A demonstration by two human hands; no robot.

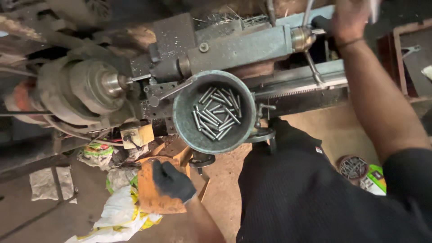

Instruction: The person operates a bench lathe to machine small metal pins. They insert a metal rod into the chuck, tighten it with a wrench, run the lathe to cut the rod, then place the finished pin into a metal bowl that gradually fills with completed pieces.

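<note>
Below the lathe, left hand (173,181) (gloved) clasps an orange block (155,189); right hand (348,18) grips a handle (310,11).

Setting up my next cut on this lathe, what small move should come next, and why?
Probably bring the gloved left hand up to the bowl of metal pins. It rests low on an orange board, the pins lie loose, and the right hand is already at the handle.
</note>
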